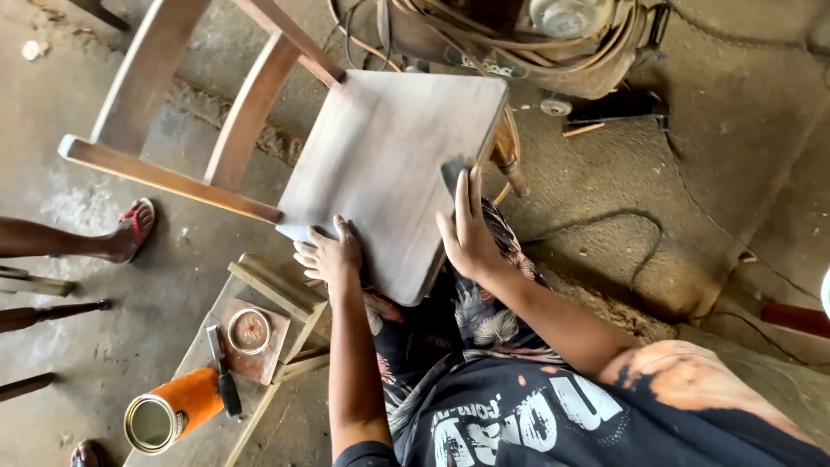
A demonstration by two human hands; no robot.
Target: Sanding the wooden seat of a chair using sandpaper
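I see an orange can [169,411] lying on its side, open mouth showing, on the low bench [207,346] down-left of my left hand [331,253]; any label is unreadable. Beside it a round lid [249,330] on a reddish board [259,342], plus a dark-handled tool [223,372]. My left hand, fingers curled, grips the near edge of the chair seat [389,164]. My right hand [469,227], fingers flat together, presses a dark sanding pad [454,171] on the seat's right edge; the pad is mostly hidden. Seat smooth, grey-brown wood; chair tipped, legs cut off at the top. Another person's sandalled foot [130,229] far left on the dusty floor.
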